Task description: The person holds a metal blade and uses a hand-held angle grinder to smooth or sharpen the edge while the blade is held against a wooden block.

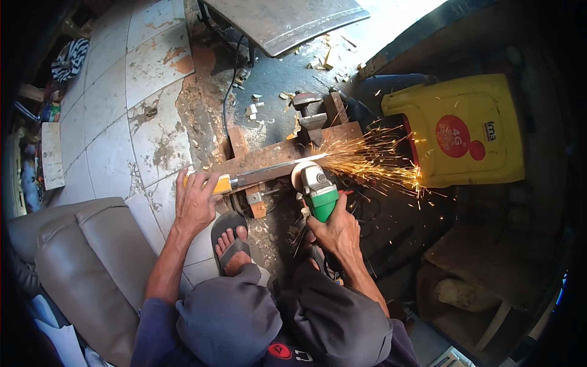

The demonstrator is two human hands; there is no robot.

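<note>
My left hand (195,199) grips the yellow handle (222,184) of a long, narrow metal blade (269,173). The blade lies along a brown wooden beam (263,160), pointing to the right. In my right hand (338,231) is a green and silver angle grinder (324,202), its disc (299,175) at the far part of the blade. Orange sparks (373,158) spray rightward from there, and their glare hides the blade's tip. A metal clamp or vise (312,116) stands at the far side of the beam.
A yellow plastic panel (489,134) stands at the right, where the sparks hit. Wood scraps (254,110) and a black cable (229,92) lie beyond the beam. A low table (287,21) is at the back. A grey cushioned seat (92,257) is at my left; my sandalled foot (231,244) is near the beam.
</note>
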